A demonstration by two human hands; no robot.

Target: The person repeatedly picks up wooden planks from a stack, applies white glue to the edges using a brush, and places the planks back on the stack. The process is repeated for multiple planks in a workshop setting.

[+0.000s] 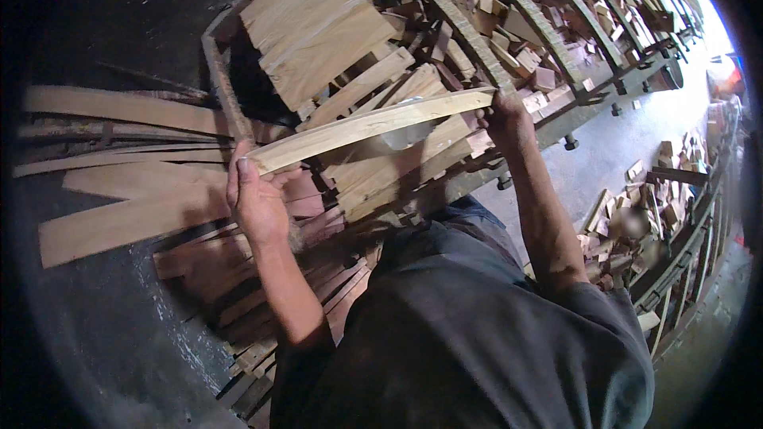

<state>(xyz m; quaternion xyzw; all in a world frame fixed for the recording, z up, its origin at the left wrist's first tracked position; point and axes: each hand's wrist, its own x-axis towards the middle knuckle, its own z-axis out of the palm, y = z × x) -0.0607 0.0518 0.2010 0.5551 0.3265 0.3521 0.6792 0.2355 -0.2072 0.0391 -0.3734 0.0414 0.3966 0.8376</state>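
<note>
A long, narrow wooden strip of pale yellow wood is held up in front of me by its two ends. My left hand grips its left end, thumb on top and fingers underneath. At the strip's right end, my right hand is closed round it, its fingers partly in shadow. Beneath the strip lie wide pale boards side by side. Just beyond it, a large stack of light boards rests on the bench frame.
Long planks stick out to the left. Curved metal bars cross a bed heaped with wood offcuts toward the far right. More boards are piled low by my left forearm. Another offcut heap lies right, beside a second rack.
</note>
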